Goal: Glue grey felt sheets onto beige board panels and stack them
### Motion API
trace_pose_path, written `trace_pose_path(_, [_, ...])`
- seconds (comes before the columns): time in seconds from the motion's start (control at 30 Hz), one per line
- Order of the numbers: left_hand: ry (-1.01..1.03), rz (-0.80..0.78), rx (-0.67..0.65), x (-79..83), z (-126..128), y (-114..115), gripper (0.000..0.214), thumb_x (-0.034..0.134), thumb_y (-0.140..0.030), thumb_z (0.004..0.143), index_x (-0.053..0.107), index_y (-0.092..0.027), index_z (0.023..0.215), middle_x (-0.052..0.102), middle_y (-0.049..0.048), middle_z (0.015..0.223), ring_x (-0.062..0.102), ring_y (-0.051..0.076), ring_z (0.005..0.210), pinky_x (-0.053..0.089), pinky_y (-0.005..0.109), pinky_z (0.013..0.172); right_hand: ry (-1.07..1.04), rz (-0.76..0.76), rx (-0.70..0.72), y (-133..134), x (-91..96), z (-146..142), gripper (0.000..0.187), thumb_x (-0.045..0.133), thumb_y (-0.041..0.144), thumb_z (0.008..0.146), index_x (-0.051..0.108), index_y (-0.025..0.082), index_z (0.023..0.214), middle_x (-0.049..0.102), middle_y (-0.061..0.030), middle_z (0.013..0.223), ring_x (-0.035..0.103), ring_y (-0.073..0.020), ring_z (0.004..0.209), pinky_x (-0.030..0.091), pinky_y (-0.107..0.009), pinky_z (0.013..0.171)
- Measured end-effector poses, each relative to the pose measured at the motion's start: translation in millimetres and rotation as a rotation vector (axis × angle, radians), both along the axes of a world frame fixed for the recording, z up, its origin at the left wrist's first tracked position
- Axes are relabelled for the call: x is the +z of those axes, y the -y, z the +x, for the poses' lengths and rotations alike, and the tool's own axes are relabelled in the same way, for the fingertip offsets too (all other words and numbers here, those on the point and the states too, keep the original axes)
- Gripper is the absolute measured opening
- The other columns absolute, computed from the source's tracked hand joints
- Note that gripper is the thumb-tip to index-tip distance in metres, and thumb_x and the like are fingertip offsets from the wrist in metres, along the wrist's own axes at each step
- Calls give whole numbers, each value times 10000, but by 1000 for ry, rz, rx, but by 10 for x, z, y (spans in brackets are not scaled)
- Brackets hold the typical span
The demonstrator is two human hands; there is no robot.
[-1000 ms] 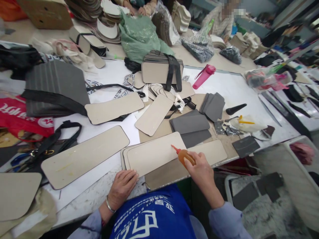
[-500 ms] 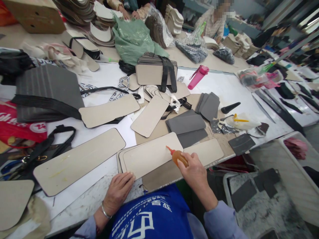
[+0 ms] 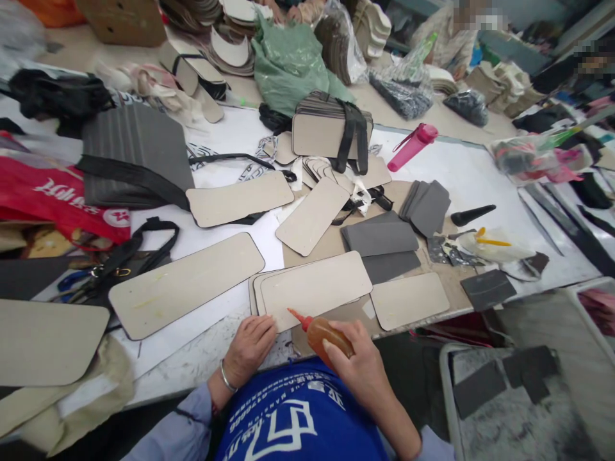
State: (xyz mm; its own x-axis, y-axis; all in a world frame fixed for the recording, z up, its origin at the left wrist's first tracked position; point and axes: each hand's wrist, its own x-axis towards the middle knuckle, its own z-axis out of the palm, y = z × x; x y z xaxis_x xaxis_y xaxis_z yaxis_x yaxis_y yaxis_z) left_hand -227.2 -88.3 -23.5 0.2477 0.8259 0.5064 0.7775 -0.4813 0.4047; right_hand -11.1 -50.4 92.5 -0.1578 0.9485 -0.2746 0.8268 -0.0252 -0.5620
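Note:
My right hand (image 3: pixel 358 358) is wrapped round a squeeze bottle (image 3: pixel 327 338) of amber liquid. Its red nozzle points left, over the near edge of a beige rounded panel (image 3: pixel 317 282). That panel tops a small, slightly fanned stack. At the stack's near left corner, my left hand (image 3: pixel 252 346) lies with its fingers flat on the edge, holding nothing. Just right of the stack is a shorter beige panel (image 3: pixel 410 301); a longer one (image 3: pixel 187 285) with yellowish streaks lies to the left. Grey pieces (image 3: pixel 382 234) sit behind the stack.
Farther back are a strapped bundle of panels (image 3: pixel 321 136), a pink bottle (image 3: pixel 413 146) and a green bag (image 3: pixel 293 61). A thick grey stack (image 3: pixel 137 157) stands at left. A crate with grey scraps (image 3: pixel 480 387) is below the table's right end. Other people sit across the table.
My right hand has brought the bottle left and nearer to me, from the panel's right part to its near left edge. My left hand stays at the corner. The camera view has shifted.

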Motion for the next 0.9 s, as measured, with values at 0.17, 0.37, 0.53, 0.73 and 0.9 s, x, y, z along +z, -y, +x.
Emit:
trace_pose_path(0.17, [-3,2,-12,3,-27,-18,132,524,-106,804,582,-173,903,668,55,879,591,174,919,435,353,820,103,14,6,94,-52,92,263,510,300,765,597,236,1005,519,-16,833,574,-142,705,479,-274,675])
trace_pose_path(0.37, [-2,-12,-41,-19,-58,-19,141,534,-110,800,594,-183,904,673,51,894,588,166,940,428,338,835,282,70,-26,13,-48,293,273,503,326,777,592,252,1024,502,-14,847,570,-140,700,467,-262,638])
trace_pose_path(0.53, [-27,-10,-70,-6,-72,-26,156,556,-85,784,593,-172,909,676,61,904,594,179,933,435,348,819,438,90,-120,-193,-5,610,281,505,342,788,589,253,1041,488,-14,858,549,-140,681,427,-251,587])
trace_pose_path(0.73, [-32,6,-71,49,-64,-50,160,557,-79,783,591,-170,910,679,59,885,606,181,907,447,347,799,521,116,-202,-385,46,852,266,524,320,788,594,250,1036,476,-10,841,516,-126,659,376,-235,557])
trace_pose_path(0.9, [-34,2,-78,70,-56,-66,152,557,-80,783,590,-164,905,679,63,874,604,186,903,448,348,788,540,132,-183,-362,64,815,265,524,324,790,601,241,1030,467,-15,828,518,-133,662,384,-238,559])
